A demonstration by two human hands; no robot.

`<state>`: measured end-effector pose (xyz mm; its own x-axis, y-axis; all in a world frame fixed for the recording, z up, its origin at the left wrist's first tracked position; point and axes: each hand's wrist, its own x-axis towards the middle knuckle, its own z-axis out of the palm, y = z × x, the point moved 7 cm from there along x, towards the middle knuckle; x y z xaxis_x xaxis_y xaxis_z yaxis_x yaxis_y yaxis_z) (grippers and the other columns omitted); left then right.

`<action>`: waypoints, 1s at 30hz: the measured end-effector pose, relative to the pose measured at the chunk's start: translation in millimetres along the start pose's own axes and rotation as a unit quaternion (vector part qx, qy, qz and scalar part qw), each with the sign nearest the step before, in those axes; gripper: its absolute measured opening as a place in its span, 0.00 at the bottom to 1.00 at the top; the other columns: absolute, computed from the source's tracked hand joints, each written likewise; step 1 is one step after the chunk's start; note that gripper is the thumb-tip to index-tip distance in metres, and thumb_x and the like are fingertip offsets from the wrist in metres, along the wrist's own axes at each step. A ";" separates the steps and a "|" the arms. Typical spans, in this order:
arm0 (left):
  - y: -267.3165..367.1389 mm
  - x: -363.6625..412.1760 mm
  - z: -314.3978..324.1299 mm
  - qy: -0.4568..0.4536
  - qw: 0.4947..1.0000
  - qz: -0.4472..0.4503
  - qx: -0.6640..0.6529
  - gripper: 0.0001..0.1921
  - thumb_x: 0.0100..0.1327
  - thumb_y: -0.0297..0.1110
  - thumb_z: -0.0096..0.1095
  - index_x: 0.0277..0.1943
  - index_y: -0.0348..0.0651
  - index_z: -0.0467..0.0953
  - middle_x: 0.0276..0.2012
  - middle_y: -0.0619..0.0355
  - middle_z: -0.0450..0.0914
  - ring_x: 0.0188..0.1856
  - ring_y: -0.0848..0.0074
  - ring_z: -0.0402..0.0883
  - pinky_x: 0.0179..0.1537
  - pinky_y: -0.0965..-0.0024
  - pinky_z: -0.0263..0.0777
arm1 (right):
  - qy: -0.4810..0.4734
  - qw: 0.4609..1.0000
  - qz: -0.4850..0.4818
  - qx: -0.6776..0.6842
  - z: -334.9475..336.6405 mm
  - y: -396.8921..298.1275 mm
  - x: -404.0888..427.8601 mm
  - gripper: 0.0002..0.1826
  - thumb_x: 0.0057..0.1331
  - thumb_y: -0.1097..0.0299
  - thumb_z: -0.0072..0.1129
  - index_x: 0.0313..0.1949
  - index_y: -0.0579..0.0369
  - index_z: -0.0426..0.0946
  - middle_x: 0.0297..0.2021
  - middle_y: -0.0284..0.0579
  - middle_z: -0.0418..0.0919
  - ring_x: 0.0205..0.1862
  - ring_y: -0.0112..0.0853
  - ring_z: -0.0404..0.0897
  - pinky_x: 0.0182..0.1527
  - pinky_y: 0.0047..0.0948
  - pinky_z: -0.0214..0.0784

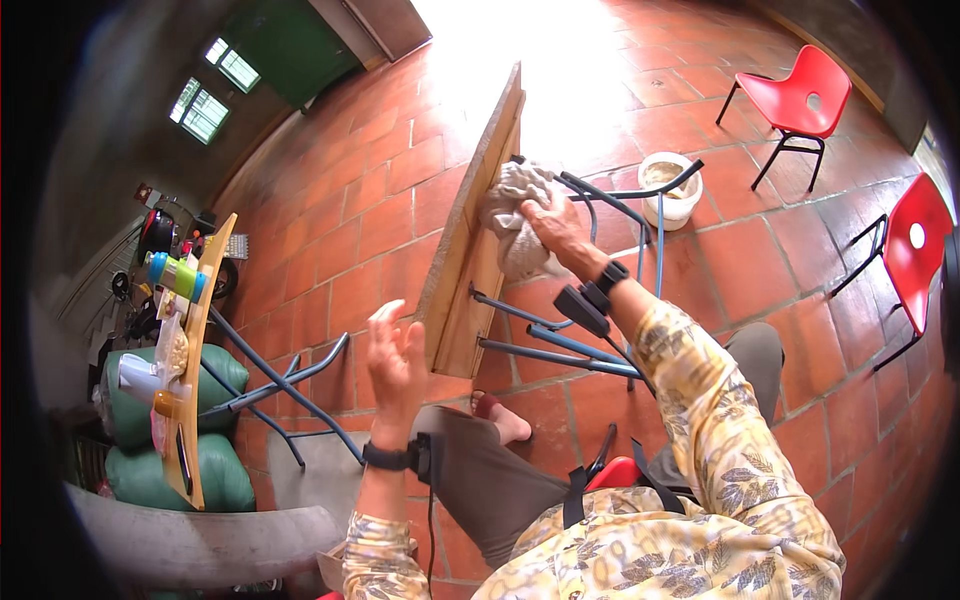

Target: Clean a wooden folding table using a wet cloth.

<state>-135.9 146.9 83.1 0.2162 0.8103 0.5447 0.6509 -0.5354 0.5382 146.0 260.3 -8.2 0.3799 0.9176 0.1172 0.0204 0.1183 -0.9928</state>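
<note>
A wooden folding table [469,240] is tipped on its side before me, its blue metal legs [559,352] pointing right. My right hand [555,225] holds a crumpled pale cloth [521,225] against the underside of the tabletop, near its upper part. My left hand [396,360] is raised beside the lower left edge of the tabletop, fingers spread and holding nothing; whether it touches the edge cannot be told.
A white bucket [694,206] stands behind the table legs. Two red chairs [799,97] are at the right. On the left, another folding table [199,360] carries a green-and-blue bottle [177,277], a pitcher and bags. Green sacks [217,472] lie beyond it.
</note>
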 end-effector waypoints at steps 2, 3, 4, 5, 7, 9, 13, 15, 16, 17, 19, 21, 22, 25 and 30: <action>4.4 8.4 25.7 -0.054 0.991 -0.051 -0.112 0.25 0.76 0.50 0.43 0.60 0.35 0.71 0.52 0.50 0.77 0.55 0.68 0.74 0.58 0.67 0.67 | -0.029 0.994 -0.069 0.074 18.4 33.5 23.7 0.26 0.61 0.67 0.59 0.58 0.62 0.68 0.49 0.53 0.81 0.52 0.41 0.80 0.53 0.34 0.72; 8.8 11.3 30.8 -0.056 0.990 -0.046 -0.118 0.25 0.76 0.50 0.43 0.60 0.35 0.71 0.52 0.50 0.77 0.55 0.68 0.74 0.58 0.67 0.67 | -0.058 0.989 -0.094 0.101 22.9 43.4 28.9 0.26 0.61 0.67 0.60 0.58 0.61 0.68 0.49 0.53 0.81 0.53 0.42 0.80 0.53 0.35 0.72; -0.5 4.9 26.4 -0.074 0.984 -0.073 -0.143 0.25 0.77 0.49 0.41 0.60 0.35 0.70 0.53 0.51 0.77 0.56 0.70 0.74 0.59 0.68 0.65 | -0.085 0.990 -0.098 -0.056 40.2 31.3 8.8 0.24 0.60 0.69 0.59 0.57 0.59 0.70 0.49 0.58 0.80 0.54 0.46 0.79 0.53 0.36 0.72; -9.2 -0.7 23.2 -0.091 0.976 -0.099 -0.168 0.25 0.77 0.49 0.39 0.61 0.35 0.70 0.53 0.52 0.77 0.57 0.72 0.73 0.61 0.69 0.63 | -0.073 0.992 -0.079 -0.061 50.9 21.0 -14.5 0.22 0.59 0.73 0.59 0.54 0.57 0.71 0.45 0.60 0.80 0.52 0.49 0.79 0.53 0.38 0.72; -7.5 0.4 23.3 -0.096 0.977 -0.099 -0.161 0.26 0.78 0.49 0.38 0.61 0.35 0.70 0.54 0.52 0.77 0.58 0.72 0.72 0.62 0.69 0.62 | -0.073 0.982 -0.154 -0.080 52.6 0.2 -45.2 0.21 0.60 0.72 0.60 0.53 0.63 0.73 0.48 0.59 0.80 0.52 0.44 0.80 0.53 0.35 0.72; -3.4 1.4 27.1 -0.107 0.977 -0.096 -0.155 0.26 0.78 0.49 0.36 0.61 0.34 0.70 0.54 0.53 0.77 0.58 0.73 0.72 0.62 0.69 0.61 | -0.050 0.970 -0.219 -0.097 54.8 -6.8 -73.9 0.22 0.55 0.74 0.63 0.51 0.60 0.73 0.46 0.59 0.78 0.49 0.53 0.78 0.52 0.42 0.71; -12.2 1.1 25.7 -0.086 0.980 -0.080 -0.158 0.27 0.79 0.48 0.33 0.61 0.32 0.69 0.56 0.51 0.76 0.61 0.71 0.69 0.66 0.68 0.57 | -0.097 0.961 -0.233 -0.116 73.9 -15.2 -133.2 0.25 0.54 0.74 0.65 0.52 0.59 0.71 0.46 0.59 0.75 0.49 0.54 0.76 0.51 0.45 0.72; -8.5 2.5 29.0 -0.081 0.980 -0.073 -0.167 0.26 0.79 0.48 0.34 0.61 0.34 0.70 0.55 0.51 0.77 0.60 0.71 0.71 0.64 0.68 0.59 | -0.132 0.960 -0.213 -0.127 77.3 -13.3 -153.2 0.26 0.53 0.73 0.67 0.52 0.56 0.70 0.45 0.58 0.74 0.47 0.54 0.76 0.47 0.47 0.72; -5.4 2.9 30.5 -0.084 0.980 -0.078 -0.166 0.26 0.79 0.48 0.34 0.61 0.34 0.70 0.55 0.51 0.77 0.60 0.70 0.70 0.65 0.68 0.59 | -0.142 0.963 -0.200 -0.113 76.1 -14.2 -160.3 0.23 0.55 0.73 0.64 0.50 0.57 0.71 0.44 0.59 0.76 0.46 0.51 0.78 0.46 0.45 0.73; -3.1 2.8 32.0 -0.086 0.979 -0.082 -0.164 0.26 0.79 0.48 0.34 0.61 0.34 0.70 0.55 0.51 0.77 0.61 0.70 0.70 0.65 0.68 0.58 | -0.137 0.963 -0.201 -0.115 69.4 -15.6 -165.9 0.23 0.55 0.73 0.64 0.50 0.57 0.71 0.44 0.59 0.76 0.46 0.51 0.78 0.46 0.45 0.73; -6.3 0.1 25.3 -0.087 0.980 -0.086 -0.159 0.25 0.78 0.47 0.35 0.62 0.33 0.69 0.55 0.50 0.76 0.60 0.69 0.71 0.65 0.67 0.59 | -0.355 0.933 -0.029 0.052 76.6 -15.6 -189.6 0.23 0.58 0.72 0.60 0.55 0.59 0.70 0.47 0.62 0.77 0.51 0.50 0.77 0.49 0.38 0.72; -7.5 -4.4 18.9 -0.086 0.980 -0.090 -0.155 0.25 0.78 0.46 0.37 0.62 0.33 0.68 0.55 0.49 0.76 0.60 0.68 0.71 0.65 0.66 0.59 | -0.451 0.888 -0.038 0.078 68.4 -19.4 -206.4 0.27 0.61 0.69 0.59 0.59 0.61 0.69 0.47 0.51 0.79 0.51 0.34 0.77 0.53 0.32 0.69; -9.1 -7.7 13.4 -0.055 0.988 -0.093 -0.109 0.24 0.78 0.46 0.40 0.62 0.33 0.67 0.55 0.48 0.75 0.59 0.65 0.72 0.63 0.65 0.61 | -0.457 0.885 -0.028 0.082 56.2 -21.4 -208.2 0.25 0.62 0.68 0.58 0.59 0.61 0.70 0.46 0.49 0.80 0.50 0.31 0.77 0.54 0.31 0.69; 16.4 -34.6 -4.2 0.033 0.999 0.001 0.020 0.24 0.74 0.42 0.50 0.63 0.32 0.65 0.54 0.44 0.74 0.56 0.57 0.74 0.59 0.62 0.66 | -0.450 0.888 0.020 0.094 1.5 -21.9 -202.6 0.25 0.62 0.68 0.58 0.59 0.59 0.71 0.48 0.41 0.79 0.52 0.26 0.74 0.57 0.28 0.67; 80.9 -112.6 40.3 -0.107 0.981 0.053 -0.155 0.19 0.72 0.31 0.49 0.62 0.35 0.65 0.59 0.48 0.69 0.59 0.64 0.72 0.62 0.62 0.64 | -0.429 0.836 0.127 0.318 -29.7 -37.6 -217.5 0.26 0.66 0.71 0.59 0.64 0.56 0.67 0.54 0.36 0.75 0.56 0.22 0.70 0.61 0.26 0.62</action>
<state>-78.3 21.9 39.4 0.4397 0.7597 0.4790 0.3706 -0.6393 0.6737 90.1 45.0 2.9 -0.5109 0.8463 0.1507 -0.5598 -0.1945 -0.8055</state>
